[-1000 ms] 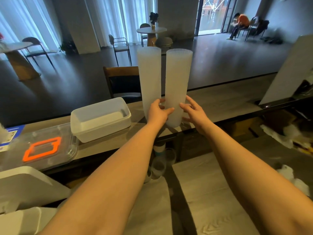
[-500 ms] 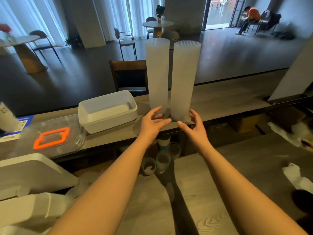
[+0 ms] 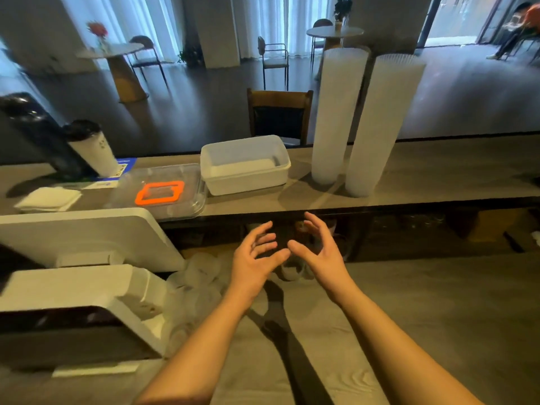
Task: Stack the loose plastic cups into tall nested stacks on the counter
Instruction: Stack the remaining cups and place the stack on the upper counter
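Two tall nested stacks of translucent white plastic cups stand side by side on the upper counter: the left stack and the right stack. Nothing touches them. Below the counter edge, my left hand and my right hand hover close together over the lower worktop, fingers spread and loosely bent, holding nothing. Several loose clear cups lie in a heap on the lower worktop, left of my left hand. A few more cups sit behind my hands, partly hidden.
A white plastic tub and a clear lidded container with an orange seal sit on the counter left of the stacks. A white screen and stand fill the left. A paper cup and napkins stand far left.
Both hands have let go of the two stacks and dropped back below the counter edge. The stacks stay standing. The camera has turned left and down.
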Motion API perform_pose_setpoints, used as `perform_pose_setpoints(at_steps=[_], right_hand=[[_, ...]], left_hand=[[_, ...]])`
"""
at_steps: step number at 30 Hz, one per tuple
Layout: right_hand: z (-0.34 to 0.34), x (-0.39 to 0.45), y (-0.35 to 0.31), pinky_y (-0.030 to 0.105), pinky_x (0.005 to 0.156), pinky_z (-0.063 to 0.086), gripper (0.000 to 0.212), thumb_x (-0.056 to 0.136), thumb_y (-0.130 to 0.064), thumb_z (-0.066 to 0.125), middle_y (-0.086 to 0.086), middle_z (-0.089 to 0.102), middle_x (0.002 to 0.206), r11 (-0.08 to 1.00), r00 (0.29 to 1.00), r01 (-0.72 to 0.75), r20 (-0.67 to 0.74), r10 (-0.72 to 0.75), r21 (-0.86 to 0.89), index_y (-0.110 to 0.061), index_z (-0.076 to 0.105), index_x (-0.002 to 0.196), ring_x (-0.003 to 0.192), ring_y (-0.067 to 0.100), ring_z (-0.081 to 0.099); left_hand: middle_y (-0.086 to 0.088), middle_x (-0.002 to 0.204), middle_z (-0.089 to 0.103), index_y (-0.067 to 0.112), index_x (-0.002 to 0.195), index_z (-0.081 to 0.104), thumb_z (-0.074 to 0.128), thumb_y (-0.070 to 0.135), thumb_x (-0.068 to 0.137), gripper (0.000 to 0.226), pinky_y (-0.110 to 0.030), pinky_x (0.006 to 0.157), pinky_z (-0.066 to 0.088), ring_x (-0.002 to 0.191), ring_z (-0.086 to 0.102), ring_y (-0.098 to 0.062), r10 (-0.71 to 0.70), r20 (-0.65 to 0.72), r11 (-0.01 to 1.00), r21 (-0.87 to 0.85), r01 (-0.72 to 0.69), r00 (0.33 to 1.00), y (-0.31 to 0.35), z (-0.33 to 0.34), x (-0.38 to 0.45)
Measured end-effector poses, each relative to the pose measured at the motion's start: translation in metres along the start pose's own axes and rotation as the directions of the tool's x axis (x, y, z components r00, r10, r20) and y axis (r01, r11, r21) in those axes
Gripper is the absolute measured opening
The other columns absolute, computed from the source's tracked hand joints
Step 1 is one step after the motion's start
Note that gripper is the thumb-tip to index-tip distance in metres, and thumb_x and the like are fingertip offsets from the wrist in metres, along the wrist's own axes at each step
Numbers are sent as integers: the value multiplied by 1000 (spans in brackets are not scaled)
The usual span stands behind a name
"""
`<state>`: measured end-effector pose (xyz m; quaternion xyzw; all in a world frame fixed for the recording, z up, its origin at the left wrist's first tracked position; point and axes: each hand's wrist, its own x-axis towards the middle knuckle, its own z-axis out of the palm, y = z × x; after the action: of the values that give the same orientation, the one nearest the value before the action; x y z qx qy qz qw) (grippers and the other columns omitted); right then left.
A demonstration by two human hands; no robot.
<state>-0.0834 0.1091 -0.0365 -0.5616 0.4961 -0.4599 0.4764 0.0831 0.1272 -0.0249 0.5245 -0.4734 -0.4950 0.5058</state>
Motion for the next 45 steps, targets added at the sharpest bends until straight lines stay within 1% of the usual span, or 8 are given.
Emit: perform_pose_setpoints(at_steps=[5, 13, 19, 24, 31, 35, 40, 45], right_hand=[[49, -21, 3, 19, 103, 35, 77, 80, -48, 78, -20, 44, 145, 999, 988, 9, 153, -1, -46, -40, 40, 147, 129, -18, 35], [118, -77, 24, 20, 97, 38, 79, 77, -52, 76, -20, 45, 141, 992, 957, -81, 271, 104, -94, -40, 40, 146, 121, -17, 40], [153, -118, 49, 27, 102, 41, 77, 80, -43, 79, -9, 51, 139, 974, 949, -187, 233, 214, -131, -31, 43, 147, 126, 3, 48], [178, -145, 69, 20, 95, 39, 77, 79, -45, 81, -9, 49, 142, 949, 927, -247, 238, 291, -198, -35, 42, 144, 129, 8, 46], [213, -173, 95, 27, 94, 42, 91, 76, -48, 82, 2, 48, 143, 855, 876, -380, 160, 455, -352, -18, 38, 150, 124, 15, 47], [231, -176, 109, 29, 94, 47, 86, 73, -45, 86, -2, 55, 127, 795, 822, -442, 168, 545, -415, -14, 44, 141, 114, 16, 54], [250, -173, 137, 46, 101, 52, 118, 48, -89, 73, 3, 57, 131, 729, 805, -477, 89, 587, -491, -16, 50, 138, 122, 26, 57], [264, -167, 136, 46, 102, 51, 117, 53, -89, 65, 8, 54, 135, 661, 794, -506, -1, 607, -553, -13, 48, 139, 123, 29, 55]], left_hand=[[-6, 123, 65, 33, 125, 58, 84, 6, 73, 64, -19, 81, 54, 113, 64, -12, -17, -133, 1000, 20, 20, 991, -15, -54, -49], [6, 128, 63, 40, 134, 55, 88, 37, 59, 82, -28, 102, 46, 120, 57, -3, -110, -256, 989, 68, 131, 960, -47, -138, -143], [11, 126, 62, 39, 134, 54, 94, 46, 54, 89, -24, 102, 44, 118, 57, 1, -162, -359, 976, 81, 204, 919, -77, -188, -198], [13, 133, 55, 38, 136, 50, 93, 27, 63, 86, -37, 112, 43, 125, 51, -3, -243, -388, 958, 49, 283, 889, -107, -220, -227], [9, 143, 45, 37, 141, 41, 92, 24, 67, 91, -23, 103, 36, 134, 41, -9, -303, -391, 922, 110, 371, 869, -135, -236, -229], [2, 155, 34, 33, 151, 31, 91, 34, 67, 104, -45, 112, 39, 142, 36, -19, -341, -403, 862, 227, 454, 849, -149, -239, -216], [-2, 159, 29, 26, 156, 23, 89, 38, 69, 110, -49, 114, 37, 144, 34, -26, -425, -371, 773, 327, 545, 826, -159, -246, -195], [-3, 157, 34, 26, 156, 20, 85, 37, 75, 105, -43, 111, 38, 142, 37, -25, -452, -325, 744, 377, 553, 830, -168, -242, -187]])
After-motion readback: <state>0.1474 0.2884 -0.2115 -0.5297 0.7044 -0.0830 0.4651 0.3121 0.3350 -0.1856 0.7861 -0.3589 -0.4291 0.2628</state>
